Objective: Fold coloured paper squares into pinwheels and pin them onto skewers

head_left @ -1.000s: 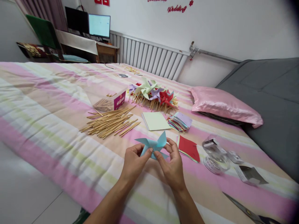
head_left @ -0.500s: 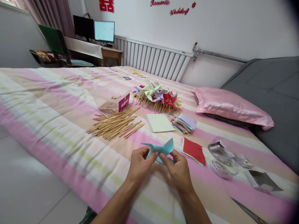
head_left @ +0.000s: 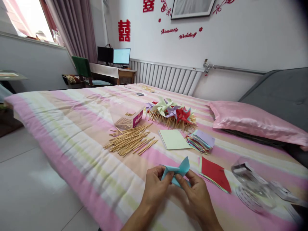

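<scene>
Between my two hands is a light blue paper pinwheel [head_left: 183,167], its corners folded in and one blade standing up on the right. My left hand [head_left: 157,183] pinches its left side, with the thumb near the middle. My right hand [head_left: 193,188] grips the right side, its thumb also pressed near the centre. The thumbs hide most of the pinwheel's middle. Just to the right lies a stack of red and pale paper sheets [head_left: 215,173]. Beyond my hands are a pale green paper stack [head_left: 173,139] and a fanned pile of coloured sheets [head_left: 201,141].
Wooden sticks [head_left: 130,141] lie loose at left, by a clear plastic box [head_left: 127,119] holding more sticks. Finished pinwheels [head_left: 170,110] on sticks lie behind. Clear plastic containers [head_left: 252,189] stand at right. A pink pillow [head_left: 255,120] rests near the headboard [head_left: 284,86].
The view has tilted up and shifted left, so everything appears lower and further right. Both hands keep hold of the blue pinwheel; its left blade tip now sticks out less.
</scene>
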{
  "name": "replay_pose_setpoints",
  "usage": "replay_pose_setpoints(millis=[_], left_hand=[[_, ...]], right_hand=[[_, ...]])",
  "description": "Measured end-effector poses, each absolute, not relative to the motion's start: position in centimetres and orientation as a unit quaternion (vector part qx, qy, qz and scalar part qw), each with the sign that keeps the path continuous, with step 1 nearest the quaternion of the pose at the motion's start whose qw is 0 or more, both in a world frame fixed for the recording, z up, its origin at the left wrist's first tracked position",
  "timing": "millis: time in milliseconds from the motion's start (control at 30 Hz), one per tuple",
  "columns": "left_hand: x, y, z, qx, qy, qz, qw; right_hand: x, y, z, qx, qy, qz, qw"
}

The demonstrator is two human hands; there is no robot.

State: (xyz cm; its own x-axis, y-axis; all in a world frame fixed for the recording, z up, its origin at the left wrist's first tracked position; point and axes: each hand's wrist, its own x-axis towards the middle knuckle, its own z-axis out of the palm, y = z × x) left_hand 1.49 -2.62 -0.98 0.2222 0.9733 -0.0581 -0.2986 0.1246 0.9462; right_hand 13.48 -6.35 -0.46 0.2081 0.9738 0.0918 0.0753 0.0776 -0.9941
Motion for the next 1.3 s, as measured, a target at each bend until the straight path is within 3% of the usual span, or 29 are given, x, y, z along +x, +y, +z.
replay_pose_setpoints(millis=[500,767,1000,1167,1300], left_hand=[[1.6,-2.6,-1.2,0.458,0.346,0.463,0.676],[1.1,-2.4,-0.6,0.52,0.352,0.429,0.649],[0.5,-2.3,-0.6,0.592,0.353,0.404,0.602],[-0.5,-1.5,-0.2,0.56,0.358,0.445,0.6],[-1.9,-0.3,-0.4,0.577,0.447,0.481,0.485]], right_hand=[[14.1,-6.4,-0.6,-0.603,-0.51,0.299,0.536],[14.4,-6.5,-0.2,-0.547,-0.486,0.399,0.553],[15.0,-6.5,-1.1,-0.563,-0.489,0.408,0.527],[15.3,-6.5,-1.5,-0.557,-0.429,0.416,0.576],[15.7,-6.5,-1.8,-0.549,-0.378,0.435,0.605]])
